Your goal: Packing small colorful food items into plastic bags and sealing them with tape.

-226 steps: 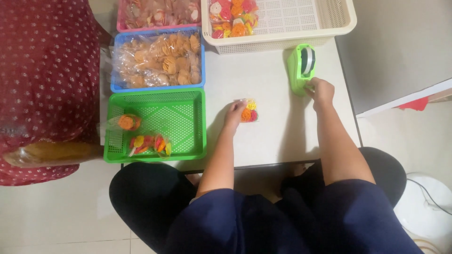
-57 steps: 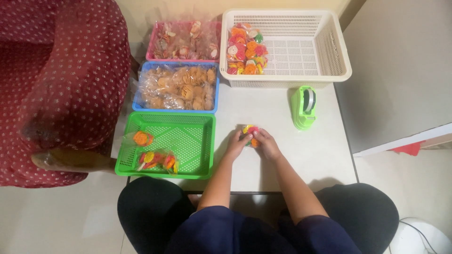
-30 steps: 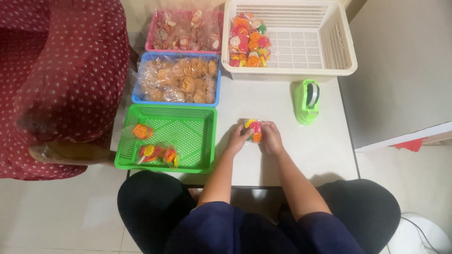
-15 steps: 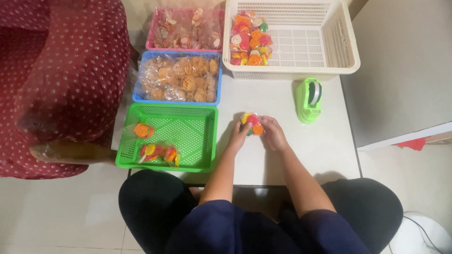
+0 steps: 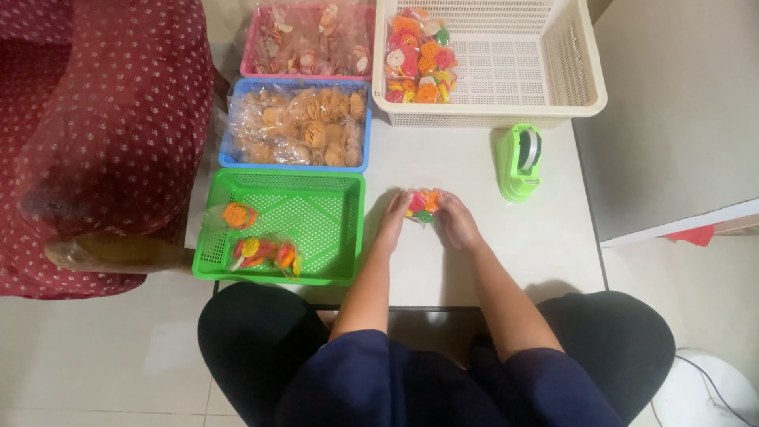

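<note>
A red armchair with white dots [image 5: 103, 119] fills the upper left of the frame; beside it, a white table [image 5: 474, 261] runs from the centre to the top edge; a cream slotted basket [image 5: 545, 71] sits at the upper right of the table, with bagged snacks in red, orange and green piled in its left end; a green basket [image 5: 316, 229] at centre left carries a few small bags of coloured snacks along its left and lower side; a blue tray [image 5: 292, 162] just above it is packed with bags of golden-brown crackers; a pink tray [image 5: 308, 39] at the top centre holds bags of pale and red pieces; a green tape dispenser [image 5: 519, 162] stands right of centre, just below the cream basket; at the frame's middle, the left hand [image 5: 394, 223] and the right hand [image 5: 457, 223] press in from either side on a small bag of coloured snacks [image 5: 423, 205], fingers curled around it as it rests on the table.
</note>
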